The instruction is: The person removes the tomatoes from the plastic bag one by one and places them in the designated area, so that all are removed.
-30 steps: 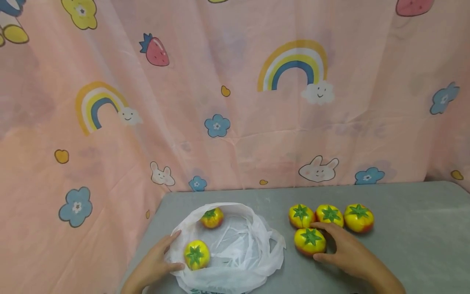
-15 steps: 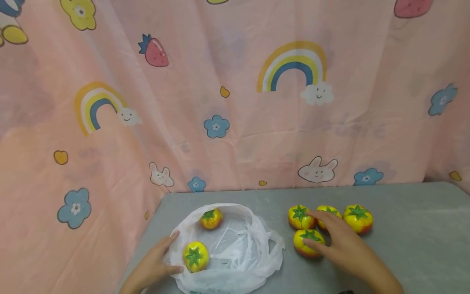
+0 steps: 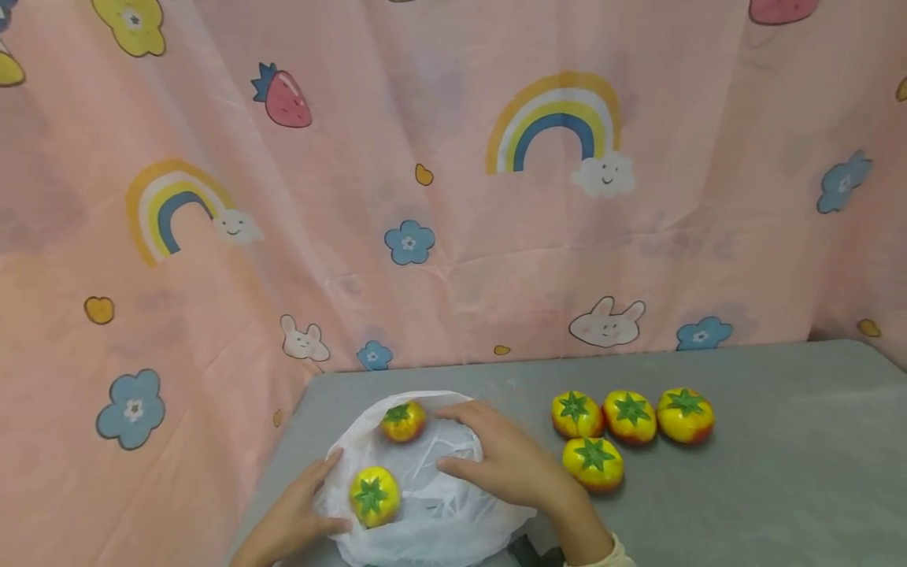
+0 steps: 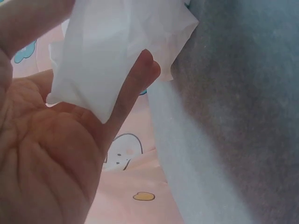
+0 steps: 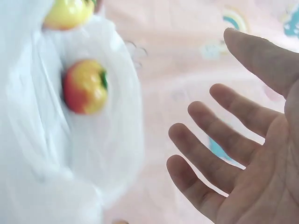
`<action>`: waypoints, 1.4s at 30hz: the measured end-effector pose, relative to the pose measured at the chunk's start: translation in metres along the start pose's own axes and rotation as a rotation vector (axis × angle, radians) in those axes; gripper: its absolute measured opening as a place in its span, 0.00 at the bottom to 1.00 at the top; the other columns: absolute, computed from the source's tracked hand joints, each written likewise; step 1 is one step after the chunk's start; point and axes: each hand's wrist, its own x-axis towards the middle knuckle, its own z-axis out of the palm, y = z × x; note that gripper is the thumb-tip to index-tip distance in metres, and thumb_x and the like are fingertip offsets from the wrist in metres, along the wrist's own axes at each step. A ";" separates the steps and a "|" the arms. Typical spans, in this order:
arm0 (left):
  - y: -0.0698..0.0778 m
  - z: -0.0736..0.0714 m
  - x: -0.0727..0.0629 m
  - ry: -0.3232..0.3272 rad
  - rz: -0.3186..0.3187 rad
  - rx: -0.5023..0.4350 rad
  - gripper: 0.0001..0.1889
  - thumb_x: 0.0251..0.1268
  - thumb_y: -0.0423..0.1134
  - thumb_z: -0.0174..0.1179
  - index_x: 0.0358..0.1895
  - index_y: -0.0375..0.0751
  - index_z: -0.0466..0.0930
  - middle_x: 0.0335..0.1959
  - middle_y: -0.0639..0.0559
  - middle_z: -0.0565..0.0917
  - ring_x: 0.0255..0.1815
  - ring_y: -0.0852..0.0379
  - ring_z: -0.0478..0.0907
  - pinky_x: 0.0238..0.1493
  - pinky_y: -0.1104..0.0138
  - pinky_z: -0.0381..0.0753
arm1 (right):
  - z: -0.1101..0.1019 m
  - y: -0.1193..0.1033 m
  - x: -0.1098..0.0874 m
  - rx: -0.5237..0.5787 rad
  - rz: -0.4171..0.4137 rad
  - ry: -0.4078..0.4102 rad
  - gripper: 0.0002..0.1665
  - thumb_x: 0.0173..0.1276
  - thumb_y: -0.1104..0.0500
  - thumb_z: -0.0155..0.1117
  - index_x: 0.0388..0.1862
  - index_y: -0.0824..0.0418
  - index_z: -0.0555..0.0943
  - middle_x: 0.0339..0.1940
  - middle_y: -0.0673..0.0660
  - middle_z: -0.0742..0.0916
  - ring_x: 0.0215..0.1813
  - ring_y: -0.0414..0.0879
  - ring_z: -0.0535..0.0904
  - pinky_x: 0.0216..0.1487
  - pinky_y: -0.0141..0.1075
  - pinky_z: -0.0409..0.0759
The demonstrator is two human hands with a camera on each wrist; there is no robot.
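So nearest us we've got the left hand, at about 8 to 9 o'clock on the white plastic bag. Its grip is apart, thumb and fairly straight fingers resting against the bag's side. The right hand is at roughly 2 to 3 o'clock, over the bag's mouth, and that grip is apart too; the right wrist view shows us its fingers all fanned out.

Inside the bag we can see two yellow-red fruits with green star tops: the nearer fruit at 8 o'clock, the farther fruit at 11.

Out at 2 to 3 o'clock from the bag, four more sit on the grey table. The front fruit comes first, then a close row behind it: left fruit, middle fruit, right fruit.

Farthest back, at 12, hangs a pink cloth with rainbows, bunnies and blue flowers.
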 end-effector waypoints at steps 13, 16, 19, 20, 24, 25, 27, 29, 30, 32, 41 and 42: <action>-0.003 -0.001 -0.002 0.006 0.069 0.036 0.58 0.36 0.48 0.81 0.75 0.33 0.60 0.68 0.32 0.72 0.67 0.35 0.71 0.68 0.39 0.69 | 0.054 0.001 0.023 0.059 -0.043 -0.102 0.31 0.65 0.41 0.68 0.66 0.45 0.76 0.65 0.45 0.80 0.62 0.46 0.77 0.63 0.46 0.79; -0.004 -0.001 -0.002 0.004 0.088 0.050 0.58 0.36 0.48 0.81 0.75 0.31 0.60 0.67 0.32 0.73 0.66 0.36 0.72 0.67 0.40 0.71 | 0.063 0.003 0.026 0.078 -0.025 -0.119 0.29 0.64 0.44 0.70 0.64 0.44 0.77 0.64 0.46 0.81 0.62 0.48 0.78 0.62 0.45 0.80; -0.005 -0.002 -0.001 0.003 0.104 0.057 0.58 0.37 0.48 0.81 0.75 0.31 0.60 0.67 0.31 0.73 0.66 0.35 0.72 0.66 0.40 0.71 | 0.076 0.004 0.031 0.062 -0.031 -0.127 0.30 0.63 0.45 0.70 0.64 0.44 0.76 0.65 0.45 0.80 0.63 0.47 0.77 0.65 0.46 0.79; -0.005 -0.002 -0.001 0.000 0.108 0.057 0.58 0.37 0.48 0.80 0.75 0.31 0.60 0.68 0.31 0.72 0.67 0.35 0.72 0.66 0.40 0.71 | 0.081 0.004 0.032 0.055 -0.034 -0.132 0.31 0.62 0.44 0.71 0.65 0.43 0.76 0.65 0.44 0.80 0.65 0.47 0.77 0.66 0.47 0.78; -0.006 -0.001 -0.001 0.008 0.126 0.055 0.57 0.38 0.48 0.80 0.75 0.31 0.60 0.68 0.31 0.72 0.67 0.34 0.71 0.67 0.40 0.70 | 0.100 0.002 0.036 -0.019 -0.045 -0.141 0.37 0.60 0.42 0.73 0.68 0.41 0.73 0.69 0.43 0.77 0.69 0.45 0.73 0.71 0.50 0.74; -0.006 -0.001 -0.001 0.010 0.127 0.051 0.57 0.38 0.48 0.80 0.75 0.32 0.60 0.68 0.31 0.71 0.68 0.34 0.71 0.67 0.39 0.70 | 0.105 0.002 0.037 -0.035 -0.037 -0.144 0.38 0.59 0.41 0.73 0.69 0.41 0.72 0.69 0.44 0.76 0.70 0.44 0.73 0.71 0.51 0.74; -0.006 0.000 -0.002 0.010 0.113 0.049 0.57 0.37 0.48 0.80 0.75 0.33 0.60 0.69 0.32 0.71 0.68 0.34 0.71 0.68 0.40 0.69 | 0.112 0.001 0.037 -0.058 -0.011 -0.149 0.40 0.59 0.42 0.74 0.70 0.39 0.70 0.70 0.45 0.76 0.69 0.44 0.73 0.70 0.51 0.75; -0.005 0.001 -0.002 0.008 0.096 0.040 0.58 0.37 0.48 0.80 0.75 0.34 0.60 0.70 0.32 0.71 0.69 0.33 0.69 0.68 0.39 0.68 | 0.117 0.002 0.038 -0.070 0.007 -0.154 0.41 0.59 0.42 0.74 0.70 0.38 0.69 0.70 0.45 0.76 0.67 0.43 0.74 0.69 0.50 0.76; -0.005 0.001 -0.002 0.010 0.089 0.037 0.58 0.36 0.48 0.80 0.75 0.34 0.60 0.70 0.32 0.70 0.69 0.33 0.69 0.69 0.39 0.68 | 0.119 0.002 0.039 -0.068 0.019 -0.160 0.40 0.59 0.42 0.73 0.70 0.37 0.69 0.70 0.45 0.76 0.67 0.42 0.74 0.69 0.50 0.76; -0.003 0.002 -0.002 0.011 0.080 0.035 0.58 0.36 0.47 0.80 0.75 0.34 0.60 0.70 0.31 0.70 0.69 0.32 0.69 0.69 0.39 0.67 | 0.123 0.002 0.039 -0.067 0.032 -0.166 0.39 0.60 0.41 0.73 0.69 0.35 0.68 0.69 0.44 0.76 0.65 0.41 0.75 0.67 0.49 0.78; -0.001 0.004 0.000 0.013 0.069 0.052 0.57 0.35 0.45 0.81 0.75 0.33 0.61 0.67 0.33 0.73 0.66 0.36 0.73 0.68 0.40 0.70 | 0.128 0.004 0.038 -0.083 0.048 -0.112 0.40 0.57 0.42 0.75 0.68 0.40 0.70 0.64 0.45 0.78 0.57 0.38 0.78 0.62 0.47 0.81; -0.001 0.004 0.000 0.014 0.073 0.054 0.57 0.36 0.45 0.81 0.74 0.32 0.61 0.66 0.33 0.74 0.66 0.36 0.73 0.67 0.40 0.70 | 0.128 0.005 0.037 -0.076 0.054 -0.103 0.40 0.56 0.43 0.76 0.67 0.41 0.71 0.63 0.45 0.79 0.56 0.38 0.78 0.62 0.47 0.81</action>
